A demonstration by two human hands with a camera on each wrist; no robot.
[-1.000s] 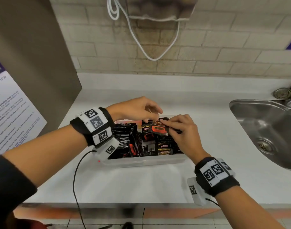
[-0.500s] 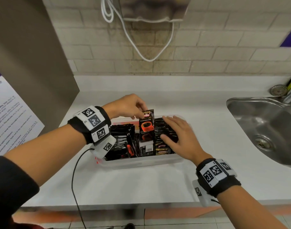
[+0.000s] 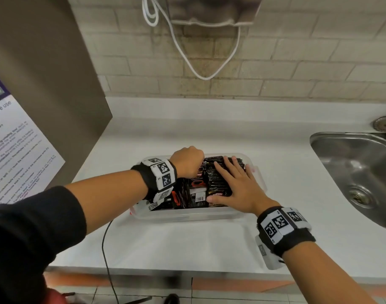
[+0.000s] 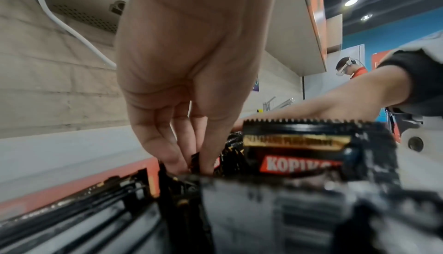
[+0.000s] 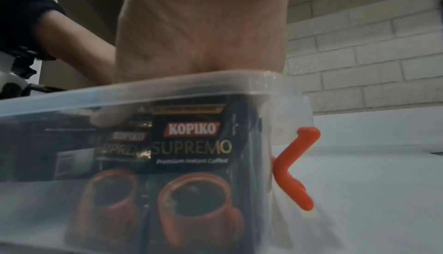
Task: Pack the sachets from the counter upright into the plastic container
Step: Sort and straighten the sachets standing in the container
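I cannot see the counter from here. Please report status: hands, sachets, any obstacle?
Left hand pinches one sachet down into the plastic container. Right hand flat on the packed sachets. No obstacle visible.

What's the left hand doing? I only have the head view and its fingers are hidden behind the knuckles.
Observer: In the left wrist view the left hand points its fingers down and pinches the top edge of a black sachet among the packed ones.
Operator: Right hand gripping anything?
Observer: No. The right hand lies flat on the sachet tops; the right wrist view shows its thumb through the clear wall, against a sachet face.
Operator: Sachets upright at that end?
Observer: Yes. Through the plastic container wall, the Kopiko sachets stand upright, print facing out. An orange latch hangs open on that end.
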